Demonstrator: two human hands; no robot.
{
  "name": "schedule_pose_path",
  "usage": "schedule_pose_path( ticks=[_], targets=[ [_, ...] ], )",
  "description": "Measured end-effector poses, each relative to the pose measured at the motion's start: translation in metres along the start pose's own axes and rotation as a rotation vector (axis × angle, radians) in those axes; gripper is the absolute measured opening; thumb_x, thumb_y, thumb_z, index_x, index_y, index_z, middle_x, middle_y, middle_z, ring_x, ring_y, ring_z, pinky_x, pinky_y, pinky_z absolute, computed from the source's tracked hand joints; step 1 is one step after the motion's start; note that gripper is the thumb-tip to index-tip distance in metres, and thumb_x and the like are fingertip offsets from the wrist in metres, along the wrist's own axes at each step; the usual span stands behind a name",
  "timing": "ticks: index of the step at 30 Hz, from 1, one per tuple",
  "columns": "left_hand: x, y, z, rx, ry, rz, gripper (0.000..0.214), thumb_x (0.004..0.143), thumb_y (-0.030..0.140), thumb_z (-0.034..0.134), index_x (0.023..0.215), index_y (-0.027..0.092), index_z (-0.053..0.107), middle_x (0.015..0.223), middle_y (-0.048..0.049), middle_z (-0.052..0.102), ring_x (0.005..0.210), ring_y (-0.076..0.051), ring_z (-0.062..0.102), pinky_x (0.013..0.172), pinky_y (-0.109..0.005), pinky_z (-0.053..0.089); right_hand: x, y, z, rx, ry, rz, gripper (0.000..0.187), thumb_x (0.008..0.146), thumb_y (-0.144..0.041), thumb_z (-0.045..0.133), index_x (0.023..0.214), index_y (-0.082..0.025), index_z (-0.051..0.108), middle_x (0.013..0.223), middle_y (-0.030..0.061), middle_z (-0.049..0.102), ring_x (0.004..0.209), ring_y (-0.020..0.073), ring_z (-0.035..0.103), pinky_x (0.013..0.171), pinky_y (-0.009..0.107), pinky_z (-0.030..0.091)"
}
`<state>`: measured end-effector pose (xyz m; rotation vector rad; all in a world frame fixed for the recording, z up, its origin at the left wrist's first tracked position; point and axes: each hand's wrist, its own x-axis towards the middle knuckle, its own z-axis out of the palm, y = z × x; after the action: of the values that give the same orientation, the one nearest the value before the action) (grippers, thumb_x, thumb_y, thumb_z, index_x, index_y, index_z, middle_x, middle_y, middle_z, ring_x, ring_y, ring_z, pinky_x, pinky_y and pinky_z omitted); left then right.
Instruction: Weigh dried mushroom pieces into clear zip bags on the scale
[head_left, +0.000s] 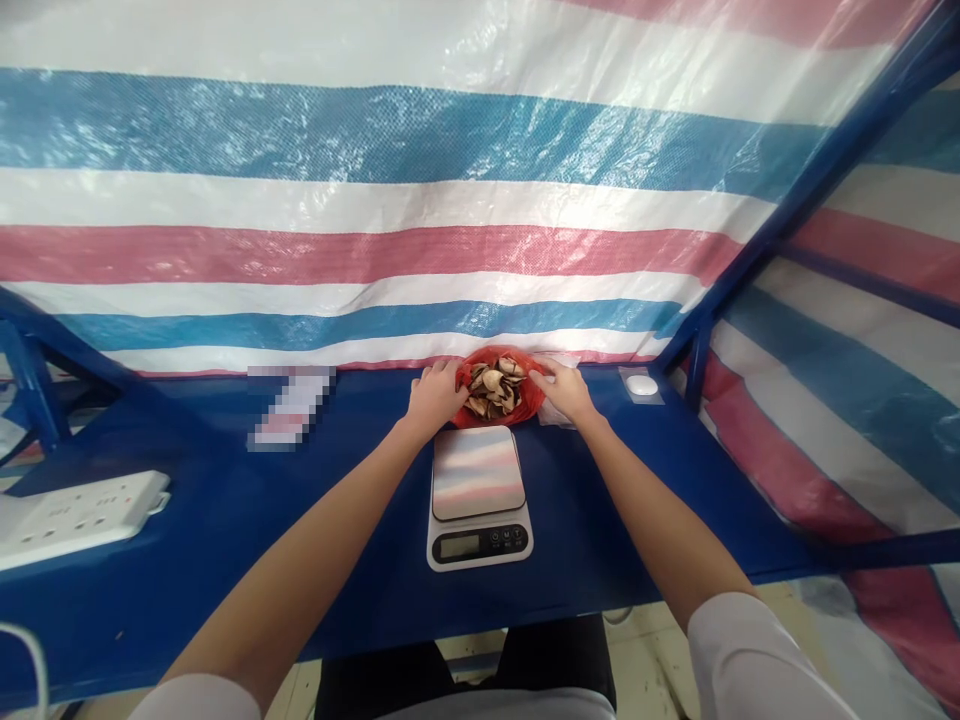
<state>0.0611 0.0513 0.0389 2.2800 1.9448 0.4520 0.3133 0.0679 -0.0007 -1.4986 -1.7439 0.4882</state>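
A red plastic bag (466, 412) stands with its mouth spread wide at the back of the blue table. Inside it lie many pale brown dried slices (495, 385), curled at the edges; their exact kind I cannot make out. My left hand (437, 396) grips the bag's rim on the left side. On the opposite side my right hand (564, 388) pinches the rim between thumb and fingers. Just in front of the bag sits a white kitchen scale (480, 500) with a shiny bare plate; its small display shows no digits I can read.
Clear plastic packaging (555, 410) lies beneath my right hand. A small white round item in a clear bag (642, 388) is at the back right. A white power strip (90, 518) rests at the left. Blue metal frame bars (697, 365) and striped sheeting (375, 255) enclose the table (600, 550).
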Motion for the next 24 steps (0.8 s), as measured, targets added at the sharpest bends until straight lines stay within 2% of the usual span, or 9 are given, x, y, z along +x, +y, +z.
schedule_pose_path(
  ticks=[3,6,9,13,16,20,22,24],
  targets=[
    [0.005,-0.003,-0.004,-0.035,-0.002,0.014,0.046,0.087,0.016,0.047,0.13,0.023,0.058,0.126,-0.0115,0.068,0.115,-0.03,0.064,0.092,-0.041,0.052,0.006,0.008,0.005,0.044,0.005,-0.004,0.035,0.09,-0.038,0.06,0.12,-0.026,0.072,0.12,0.0049,0.074,0.115,0.0281,0.068,0.107,0.048,0.048],
    [0.008,-0.007,-0.007,-0.07,-0.02,-0.007,0.047,0.086,0.014,0.046,0.13,0.024,0.058,0.114,-0.0085,0.072,0.104,-0.029,0.069,0.082,-0.036,0.053,0.011,0.015,0.012,0.184,0.035,-0.029,0.032,0.088,-0.035,0.06,0.112,-0.021,0.074,0.117,0.0069,0.076,0.112,0.0257,0.069,0.106,0.044,0.049],
    [0.007,-0.007,-0.006,-0.124,0.005,-0.052,0.039,0.09,0.026,0.05,0.128,0.024,0.058,0.109,-0.0077,0.074,0.103,-0.028,0.069,0.08,-0.033,0.052,0.015,0.018,0.017,0.328,0.068,0.008,0.03,0.085,-0.037,0.062,0.106,-0.02,0.075,0.115,0.0075,0.076,0.11,0.0246,0.07,0.105,0.043,0.051],
    [0.01,-0.001,-0.007,-0.123,0.056,-0.093,0.038,0.093,0.045,0.049,0.121,0.021,0.06,0.113,-0.0106,0.072,0.104,-0.03,0.068,0.081,-0.035,0.052,0.017,0.02,0.022,0.441,0.116,0.025,0.032,0.082,-0.042,0.065,0.101,-0.018,0.076,0.111,0.0091,0.077,0.108,0.0253,0.071,0.103,0.043,0.052],
    [0.019,0.001,-0.01,-0.063,-0.003,-0.082,0.032,0.092,0.039,0.051,0.112,0.02,0.066,0.113,-0.0114,0.072,0.101,-0.029,0.069,0.081,-0.035,0.052,0.018,0.021,0.024,0.509,0.101,0.031,0.035,0.081,-0.046,0.067,0.102,-0.019,0.076,0.111,0.0086,0.077,0.108,0.0256,0.071,0.103,0.043,0.052],
    [0.03,-0.002,-0.013,0.031,-0.112,-0.013,0.025,0.09,0.025,0.048,0.092,0.02,0.072,0.099,-0.0101,0.074,0.094,-0.026,0.069,0.079,-0.031,0.051,0.022,0.022,0.027,0.559,0.079,0.051,0.041,0.077,-0.048,0.071,0.104,-0.018,0.076,0.113,0.0099,0.076,0.109,0.0275,0.07,0.104,0.045,0.052],
    [0.031,-0.004,-0.014,0.061,-0.119,0.006,0.027,0.09,0.022,0.046,0.086,0.019,0.072,0.097,-0.0109,0.074,0.092,-0.026,0.069,0.078,-0.031,0.051,0.025,0.02,0.028,0.573,0.075,0.054,0.043,0.076,-0.05,0.072,0.104,-0.017,0.077,0.113,0.0108,0.076,0.109,0.0284,0.07,0.104,0.046,0.051],
    [0.031,-0.005,-0.014,0.051,-0.103,0.0,0.027,0.092,0.026,0.046,0.088,0.019,0.072,0.099,-0.0113,0.074,0.093,-0.026,0.069,0.079,-0.032,0.051,0.027,0.018,0.028,0.584,0.074,0.051,0.044,0.076,-0.052,0.073,0.104,-0.018,0.077,0.113,0.0105,0.076,0.109,0.0286,0.07,0.105,0.047,0.051]
  ],
)
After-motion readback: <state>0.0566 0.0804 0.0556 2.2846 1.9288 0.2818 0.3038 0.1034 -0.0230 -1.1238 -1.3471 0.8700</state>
